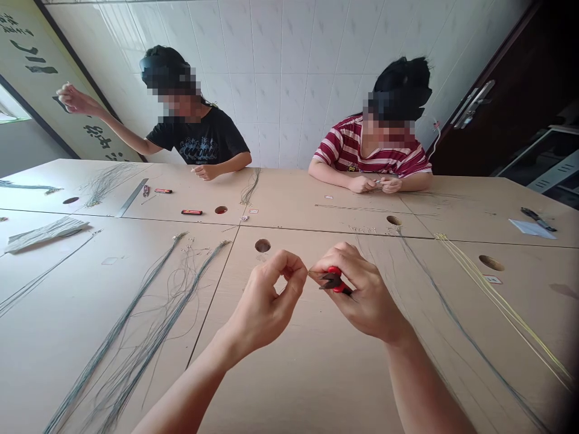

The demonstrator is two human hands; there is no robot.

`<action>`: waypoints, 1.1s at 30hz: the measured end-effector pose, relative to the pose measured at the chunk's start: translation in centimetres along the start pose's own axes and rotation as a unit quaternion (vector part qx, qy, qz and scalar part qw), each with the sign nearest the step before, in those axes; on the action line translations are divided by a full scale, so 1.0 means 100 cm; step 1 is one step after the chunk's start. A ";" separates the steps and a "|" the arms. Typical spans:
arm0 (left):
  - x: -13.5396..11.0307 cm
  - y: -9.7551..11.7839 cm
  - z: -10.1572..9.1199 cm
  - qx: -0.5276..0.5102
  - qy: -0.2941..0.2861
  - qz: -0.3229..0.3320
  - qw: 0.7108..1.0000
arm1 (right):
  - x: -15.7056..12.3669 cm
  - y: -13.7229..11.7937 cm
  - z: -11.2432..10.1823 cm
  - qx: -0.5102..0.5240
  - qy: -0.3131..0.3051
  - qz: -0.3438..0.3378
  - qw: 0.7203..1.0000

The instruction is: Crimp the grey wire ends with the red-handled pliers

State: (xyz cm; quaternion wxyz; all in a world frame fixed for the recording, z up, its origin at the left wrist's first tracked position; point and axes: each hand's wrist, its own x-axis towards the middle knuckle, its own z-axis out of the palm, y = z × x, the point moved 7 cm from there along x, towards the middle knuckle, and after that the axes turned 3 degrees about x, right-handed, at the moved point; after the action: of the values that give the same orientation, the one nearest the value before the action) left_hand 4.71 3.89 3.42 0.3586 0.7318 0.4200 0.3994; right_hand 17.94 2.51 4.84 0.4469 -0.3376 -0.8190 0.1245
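Observation:
My left hand (274,298) is closed in a pinch over the middle of the table, thumb against forefinger. What it pinches is too small to make out. My right hand (368,295) is wrapped round red-handled pliers (333,279), their dark jaws pointing left. A tiny gold-coloured piece shows between the fingertips of both hands, which nearly meet. Left of my hands lie two bundles of thin grey-green cords (136,301) with metal bits at their far ends. To the right, a thinner cord bundle (446,304) stretches toward the near edge.
Across the table (289,386) sit a person in a black shirt (205,135) and a person in a striped shirt (375,144). Yellow cords (502,295) lie at the right. A metal ruler (132,198), a red-black lighter-like item (192,212) and round holes dot the tabletop.

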 end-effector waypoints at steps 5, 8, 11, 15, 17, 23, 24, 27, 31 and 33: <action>0.003 -0.013 0.004 -0.093 -0.041 -0.086 0.991 | 0.001 -0.008 0.001 -0.075 0.001 -0.054 0.996; 0.004 -0.019 0.004 -0.127 -0.062 -0.135 0.981 | 0.001 -0.014 0.004 -0.141 -0.004 -0.093 0.986; 0.004 -0.024 0.004 -0.156 -0.087 -0.173 0.969 | 0.001 -0.017 0.008 -0.190 -0.010 -0.127 0.973; 0.005 -0.029 0.005 -0.211 -0.116 -0.197 0.950 | 0.001 -0.012 0.010 -0.183 -0.011 -0.124 0.975; 0.007 -0.030 0.002 -0.189 -0.098 -0.187 0.959 | 0.002 -0.006 0.009 -0.148 -0.010 -0.100 0.984; 0.009 -0.029 -0.017 -0.055 0.039 -0.086 0.994 | 0.002 0.013 0.006 -0.053 0.007 -0.018 0.998; 0.009 -0.027 -0.016 -0.045 0.038 -0.062 0.996 | 0.002 0.015 0.006 -0.042 0.008 -0.004 0.999; 0.008 -0.023 -0.009 -0.036 0.012 -0.012 0.999 | 0.002 0.021 0.007 -0.014 0.007 0.042 0.999; 0.009 -0.021 -0.003 -0.033 0.011 0.013 0.999 | 0.001 0.026 0.007 0.009 0.002 0.095 0.995; 0.009 -0.021 -0.001 -0.032 0.013 0.013 0.999 | 0.001 0.028 0.008 0.014 0.000 0.111 0.994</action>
State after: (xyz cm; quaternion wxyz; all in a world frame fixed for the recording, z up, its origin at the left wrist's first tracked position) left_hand 4.20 5.58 1.91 0.3711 0.7201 0.4024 0.4263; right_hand 18.54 4.71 3.02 0.4348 -0.4198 -0.7749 0.1851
